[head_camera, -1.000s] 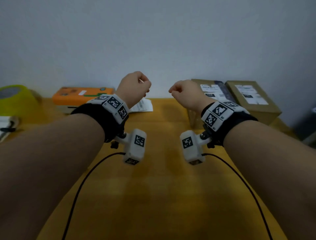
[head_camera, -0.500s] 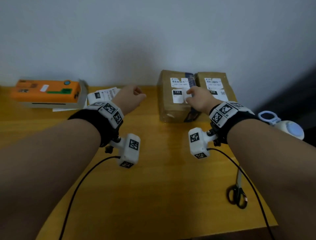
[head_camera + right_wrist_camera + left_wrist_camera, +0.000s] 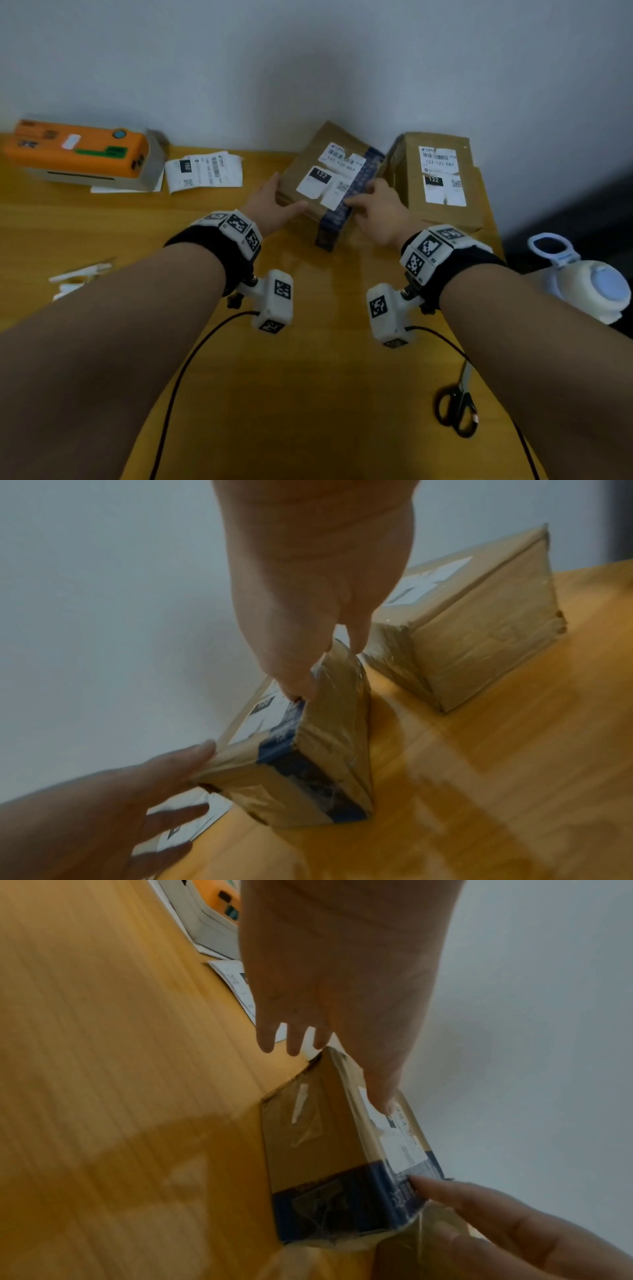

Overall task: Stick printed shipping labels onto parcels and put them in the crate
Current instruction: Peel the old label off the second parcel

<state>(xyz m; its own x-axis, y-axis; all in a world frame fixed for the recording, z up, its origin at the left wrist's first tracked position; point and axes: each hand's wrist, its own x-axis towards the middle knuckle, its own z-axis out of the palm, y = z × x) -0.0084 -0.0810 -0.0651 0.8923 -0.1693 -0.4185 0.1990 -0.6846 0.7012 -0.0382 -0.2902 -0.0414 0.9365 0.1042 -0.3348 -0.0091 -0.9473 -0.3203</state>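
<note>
Two brown taped parcels stand at the table's far right, each with white labels on top. The nearer parcel (image 3: 305,161) (image 3: 308,1137) (image 3: 335,737) has a dark blue tape band and sits askew. My left hand (image 3: 284,200) (image 3: 337,1074) lies flat against its left side, fingers straight, thumb on top. My right hand (image 3: 363,205) (image 3: 325,666) grips its right edge, thumb on the blue tape, fingers down the side. The second parcel (image 3: 442,178) (image 3: 479,631) stands apart to the right. Loose printed labels (image 3: 205,169) lie beside the orange label printer (image 3: 78,150). No crate is in view.
Black scissors (image 3: 457,407) lie near the table's right front edge. A white and blue object (image 3: 582,277) sits just off the table's right side. White paper strips (image 3: 78,277) lie at the left. The wall stands right behind the parcels.
My left hand has opened and reached the blue-taped parcel's left side. My right hand has taken hold of its right edge, and the parcel now sits turned, apart from the second one.
</note>
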